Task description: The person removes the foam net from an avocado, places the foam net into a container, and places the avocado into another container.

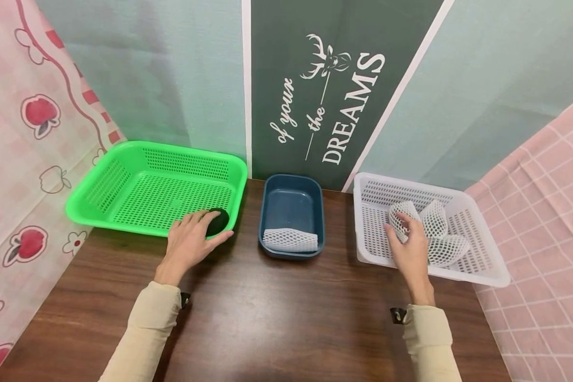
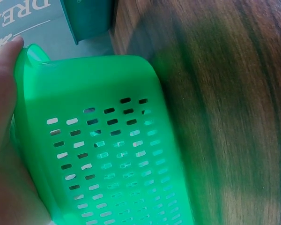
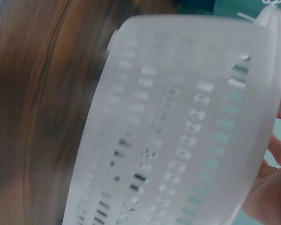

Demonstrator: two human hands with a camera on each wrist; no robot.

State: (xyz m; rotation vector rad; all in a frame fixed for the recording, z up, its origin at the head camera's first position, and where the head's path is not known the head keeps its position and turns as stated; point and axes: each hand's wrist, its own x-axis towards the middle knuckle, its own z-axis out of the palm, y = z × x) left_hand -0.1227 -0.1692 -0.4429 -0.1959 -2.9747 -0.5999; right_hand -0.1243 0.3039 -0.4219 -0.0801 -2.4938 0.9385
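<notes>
At the near right corner of the green basket [image 1: 124,225], my left hand [image 1: 188,241] holds a round black object [image 1: 218,222], its fingers curled over the side and the thumb stretched along the rim. The left wrist view shows the basket's perforated outer wall, and the black object is hidden there. On the right, my right hand [image 1: 413,252] reaches over the front edge of the white basket [image 1: 487,244]. Its thumb and fingers pinch a white foam net sleeve [image 1: 398,208]. Two more foam net sleeves [image 1: 433,217] lie beside it in the basket.
Between the baskets stands a dark blue tray [image 1: 288,204] with a flat white foam net [image 1: 290,240] at its near end. All three containers stand on a brown wooden table [image 1: 286,318]. Printed cloths [image 1: 196,79] hang behind and at both sides.
</notes>
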